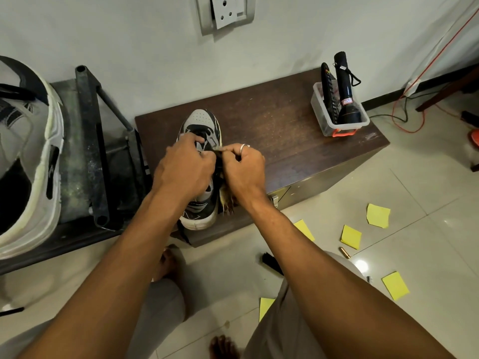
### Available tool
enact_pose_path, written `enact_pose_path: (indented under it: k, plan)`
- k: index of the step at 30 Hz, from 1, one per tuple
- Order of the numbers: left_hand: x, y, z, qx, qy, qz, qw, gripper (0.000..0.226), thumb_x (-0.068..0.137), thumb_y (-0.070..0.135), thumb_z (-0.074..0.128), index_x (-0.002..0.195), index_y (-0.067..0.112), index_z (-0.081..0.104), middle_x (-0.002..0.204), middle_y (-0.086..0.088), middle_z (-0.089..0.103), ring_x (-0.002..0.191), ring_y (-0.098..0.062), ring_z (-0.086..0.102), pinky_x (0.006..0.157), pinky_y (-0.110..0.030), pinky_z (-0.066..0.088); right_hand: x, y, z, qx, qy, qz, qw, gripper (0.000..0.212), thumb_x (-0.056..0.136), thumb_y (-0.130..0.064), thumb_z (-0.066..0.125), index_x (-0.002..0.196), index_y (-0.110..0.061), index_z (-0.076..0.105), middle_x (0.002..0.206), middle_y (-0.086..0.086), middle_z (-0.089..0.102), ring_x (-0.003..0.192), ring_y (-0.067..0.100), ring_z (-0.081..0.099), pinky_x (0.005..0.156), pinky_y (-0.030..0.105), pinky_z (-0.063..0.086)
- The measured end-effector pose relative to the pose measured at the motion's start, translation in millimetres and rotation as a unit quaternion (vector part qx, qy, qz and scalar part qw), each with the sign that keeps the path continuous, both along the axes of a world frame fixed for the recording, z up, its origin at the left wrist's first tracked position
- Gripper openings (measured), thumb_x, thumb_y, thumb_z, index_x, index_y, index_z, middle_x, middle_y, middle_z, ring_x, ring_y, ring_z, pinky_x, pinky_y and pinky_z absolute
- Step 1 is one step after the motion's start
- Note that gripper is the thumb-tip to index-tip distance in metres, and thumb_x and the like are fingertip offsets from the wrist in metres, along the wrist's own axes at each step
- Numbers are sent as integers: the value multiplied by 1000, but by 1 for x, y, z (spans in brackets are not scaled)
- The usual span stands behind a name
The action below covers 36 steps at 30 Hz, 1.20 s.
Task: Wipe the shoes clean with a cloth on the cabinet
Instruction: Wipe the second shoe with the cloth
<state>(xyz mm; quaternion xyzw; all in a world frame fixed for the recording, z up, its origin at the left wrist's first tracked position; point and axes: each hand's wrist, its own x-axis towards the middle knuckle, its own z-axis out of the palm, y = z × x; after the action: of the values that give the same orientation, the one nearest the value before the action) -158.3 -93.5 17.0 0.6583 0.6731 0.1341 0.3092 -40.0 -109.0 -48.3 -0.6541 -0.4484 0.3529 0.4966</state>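
Observation:
A grey, black and white sneaker [201, 120] stands on the dark brown cabinet [285, 130], toe toward the wall. My left hand [185, 167] lies over its laces, fingers curled on the tongue area. My right hand [245, 169] pinches something small and dark at the shoe's right side, beside the left fingers. A brownish-yellow cloth [226, 203] shows below my right wrist against the shoe's heel, mostly hidden. A second, larger white and grey shoe [28, 156] sits close to the camera at the far left.
A clear plastic tub [339, 120] holding a black torch and a remote stands on the cabinet's far right corner. A dusty black metal stand [90, 141] is to the left. Yellow paper notes [377, 215], a black brush [270, 263] and cables lie on the tiled floor.

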Motion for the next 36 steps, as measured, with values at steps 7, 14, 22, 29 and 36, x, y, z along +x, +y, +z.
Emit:
enact_pose_path:
  k: [7, 14, 22, 29, 36]
  plan:
    - [5, 10, -9, -5, 18, -26, 999, 44, 100, 43, 46, 139, 23, 47, 136, -12, 55, 123, -36, 55, 97, -42, 42, -2, 16, -22, -9, -110, 81, 991, 36, 95, -19, 53, 125, -27, 71, 119, -9, 72, 115, 15, 63, 97, 41, 56]
    - [0, 13, -16, -16, -59, -16, 998, 39, 106, 39, 43, 144, 30, 47, 115, -11, 66, 100, -35, 66, 84, -40, 47, 12, 5, 1, -21, -20, 95, 995, 39, 95, -3, 55, 57, -10, 62, 58, 9, 61, 46, 7, 46, 47, 29, 41]
    - [-3, 10, -11, -22, -71, -8, 997, 37, 106, 30, 43, 143, 34, 47, 69, 3, 58, 46, -9, 47, 57, -30, 38, -5, 16, -16, 0, -144, 97, 985, 43, 95, -12, 52, 132, -24, 69, 131, -7, 69, 116, 15, 58, 102, 33, 52]
    - [0, 12, -4, -24, -44, -9, 999, 44, 102, 21, 49, 145, 31, 49, 70, 7, 54, 43, -7, 49, 54, -31, 38, 12, 6, -2, -33, -79, 89, 992, 33, 90, -6, 57, 57, -7, 61, 53, 0, 61, 46, 10, 51, 45, 33, 45]
    - [-21, 14, 9, -50, 45, -43, 997, 49, 87, 15, 71, 129, 36, 58, 96, -3, 65, 55, -11, 59, 53, -27, 42, 29, 10, 3, -9, 45, -37, 998, 22, 95, -6, 56, 93, -11, 77, 76, -4, 72, 56, 1, 61, 52, 19, 49]
